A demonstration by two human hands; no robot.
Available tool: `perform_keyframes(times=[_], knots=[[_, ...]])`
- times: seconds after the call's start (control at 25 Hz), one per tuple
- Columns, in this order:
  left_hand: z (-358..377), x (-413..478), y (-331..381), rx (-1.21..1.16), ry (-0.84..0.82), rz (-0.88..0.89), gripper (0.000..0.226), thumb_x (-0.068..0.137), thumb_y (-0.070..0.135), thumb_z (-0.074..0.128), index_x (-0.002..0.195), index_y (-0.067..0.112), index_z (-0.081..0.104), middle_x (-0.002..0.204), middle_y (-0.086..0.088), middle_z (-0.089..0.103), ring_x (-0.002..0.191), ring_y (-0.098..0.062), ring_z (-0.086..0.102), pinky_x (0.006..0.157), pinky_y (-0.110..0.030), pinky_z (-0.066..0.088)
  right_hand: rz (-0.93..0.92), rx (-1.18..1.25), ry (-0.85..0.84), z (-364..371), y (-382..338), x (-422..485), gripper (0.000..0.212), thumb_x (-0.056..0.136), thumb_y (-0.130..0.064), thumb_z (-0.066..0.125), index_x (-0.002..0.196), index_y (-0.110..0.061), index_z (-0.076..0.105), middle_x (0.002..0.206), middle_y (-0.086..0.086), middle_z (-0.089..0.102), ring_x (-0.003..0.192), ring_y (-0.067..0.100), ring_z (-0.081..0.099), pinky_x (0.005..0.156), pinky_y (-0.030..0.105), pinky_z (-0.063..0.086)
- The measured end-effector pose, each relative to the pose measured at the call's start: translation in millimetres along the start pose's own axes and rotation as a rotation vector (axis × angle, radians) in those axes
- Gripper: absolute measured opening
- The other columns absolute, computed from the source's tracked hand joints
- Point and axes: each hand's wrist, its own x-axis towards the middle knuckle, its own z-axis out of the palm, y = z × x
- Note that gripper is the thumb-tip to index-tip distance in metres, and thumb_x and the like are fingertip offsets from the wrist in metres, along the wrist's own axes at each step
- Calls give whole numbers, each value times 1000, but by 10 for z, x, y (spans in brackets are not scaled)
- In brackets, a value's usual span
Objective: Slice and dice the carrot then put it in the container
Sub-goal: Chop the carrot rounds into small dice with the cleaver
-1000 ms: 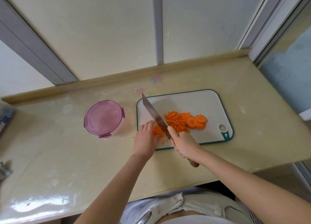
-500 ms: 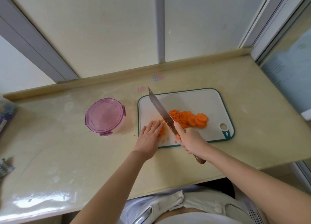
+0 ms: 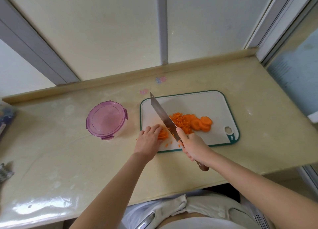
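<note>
We look down on a glossy cream desk [image 3: 68, 160], smooth, with glare along its near edge. At the left sits the container [image 3: 106, 119]: round and clear-walled, with a translucent purple lid clipped on. It stands well apart from the carrot. An orange crumb [image 3: 136, 139] lies on the desk just left of our left hand [image 3: 148, 140].

The board [image 3: 197, 105] is white plastic with rounded corners, a green rim and a hanging hole at its right near corner. On it the knife [image 3: 163, 118], broad steel with a squarish tip, runs from near right to far left. Right of the blade is a heap of fine dice [image 3: 180, 123]. Touching the heap is a fanned row of round slices [image 3: 203, 123].

Left of the blade, a small stack of strips [image 3: 162, 134] is pinned under our left hand, which holds them with bent fingers. Our right hand [image 3: 193, 145] grips the knife's handle, one finger reaching onto the blade. The brown handle end pokes out behind the hand.

Behind the desk are frosted panes in grey frames. Two pink stickers [image 3: 160, 79] sit near the desk's back edge.
</note>
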Motion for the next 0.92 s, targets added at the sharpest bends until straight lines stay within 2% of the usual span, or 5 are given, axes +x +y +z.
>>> perform_keyframes(times=[0.12,0.28,0.52,0.72,0.92], knots=[[32,-16,-8,-113,46,-40,43,96,31,46,137,19,44,130,1,46,116,-20,40,93,-26,33,1,10,-5,-17,21,2,56,97,-59,28,69,-13,45,46,-4,36,38,14,32,38,21,28],[73,-45,71,-272,95,-121,32,93,20,53,124,11,57,107,-8,51,105,-23,45,82,-30,43,10,18,-13,-7,56,-41,56,96,-60,28,70,-14,45,47,-4,37,39,14,33,39,21,29],[72,-64,146,-342,142,-189,19,92,13,53,103,4,65,100,-10,52,100,-25,46,76,-35,46,-16,-74,-29,150,116,-29,57,97,-58,29,63,-16,45,57,1,44,48,15,39,48,25,31],[79,-53,161,-369,142,-232,19,91,12,54,102,2,66,100,-11,53,102,-25,45,74,-34,44,-73,-207,-12,249,132,28,51,100,-53,25,62,-21,35,75,13,50,68,25,47,62,32,43],[81,-40,161,-377,148,-245,21,90,12,56,107,5,66,99,-11,54,100,-26,46,76,-35,45,-94,-184,-51,264,121,59,50,98,-57,23,66,-21,37,71,7,49,73,24,48,57,24,37]])
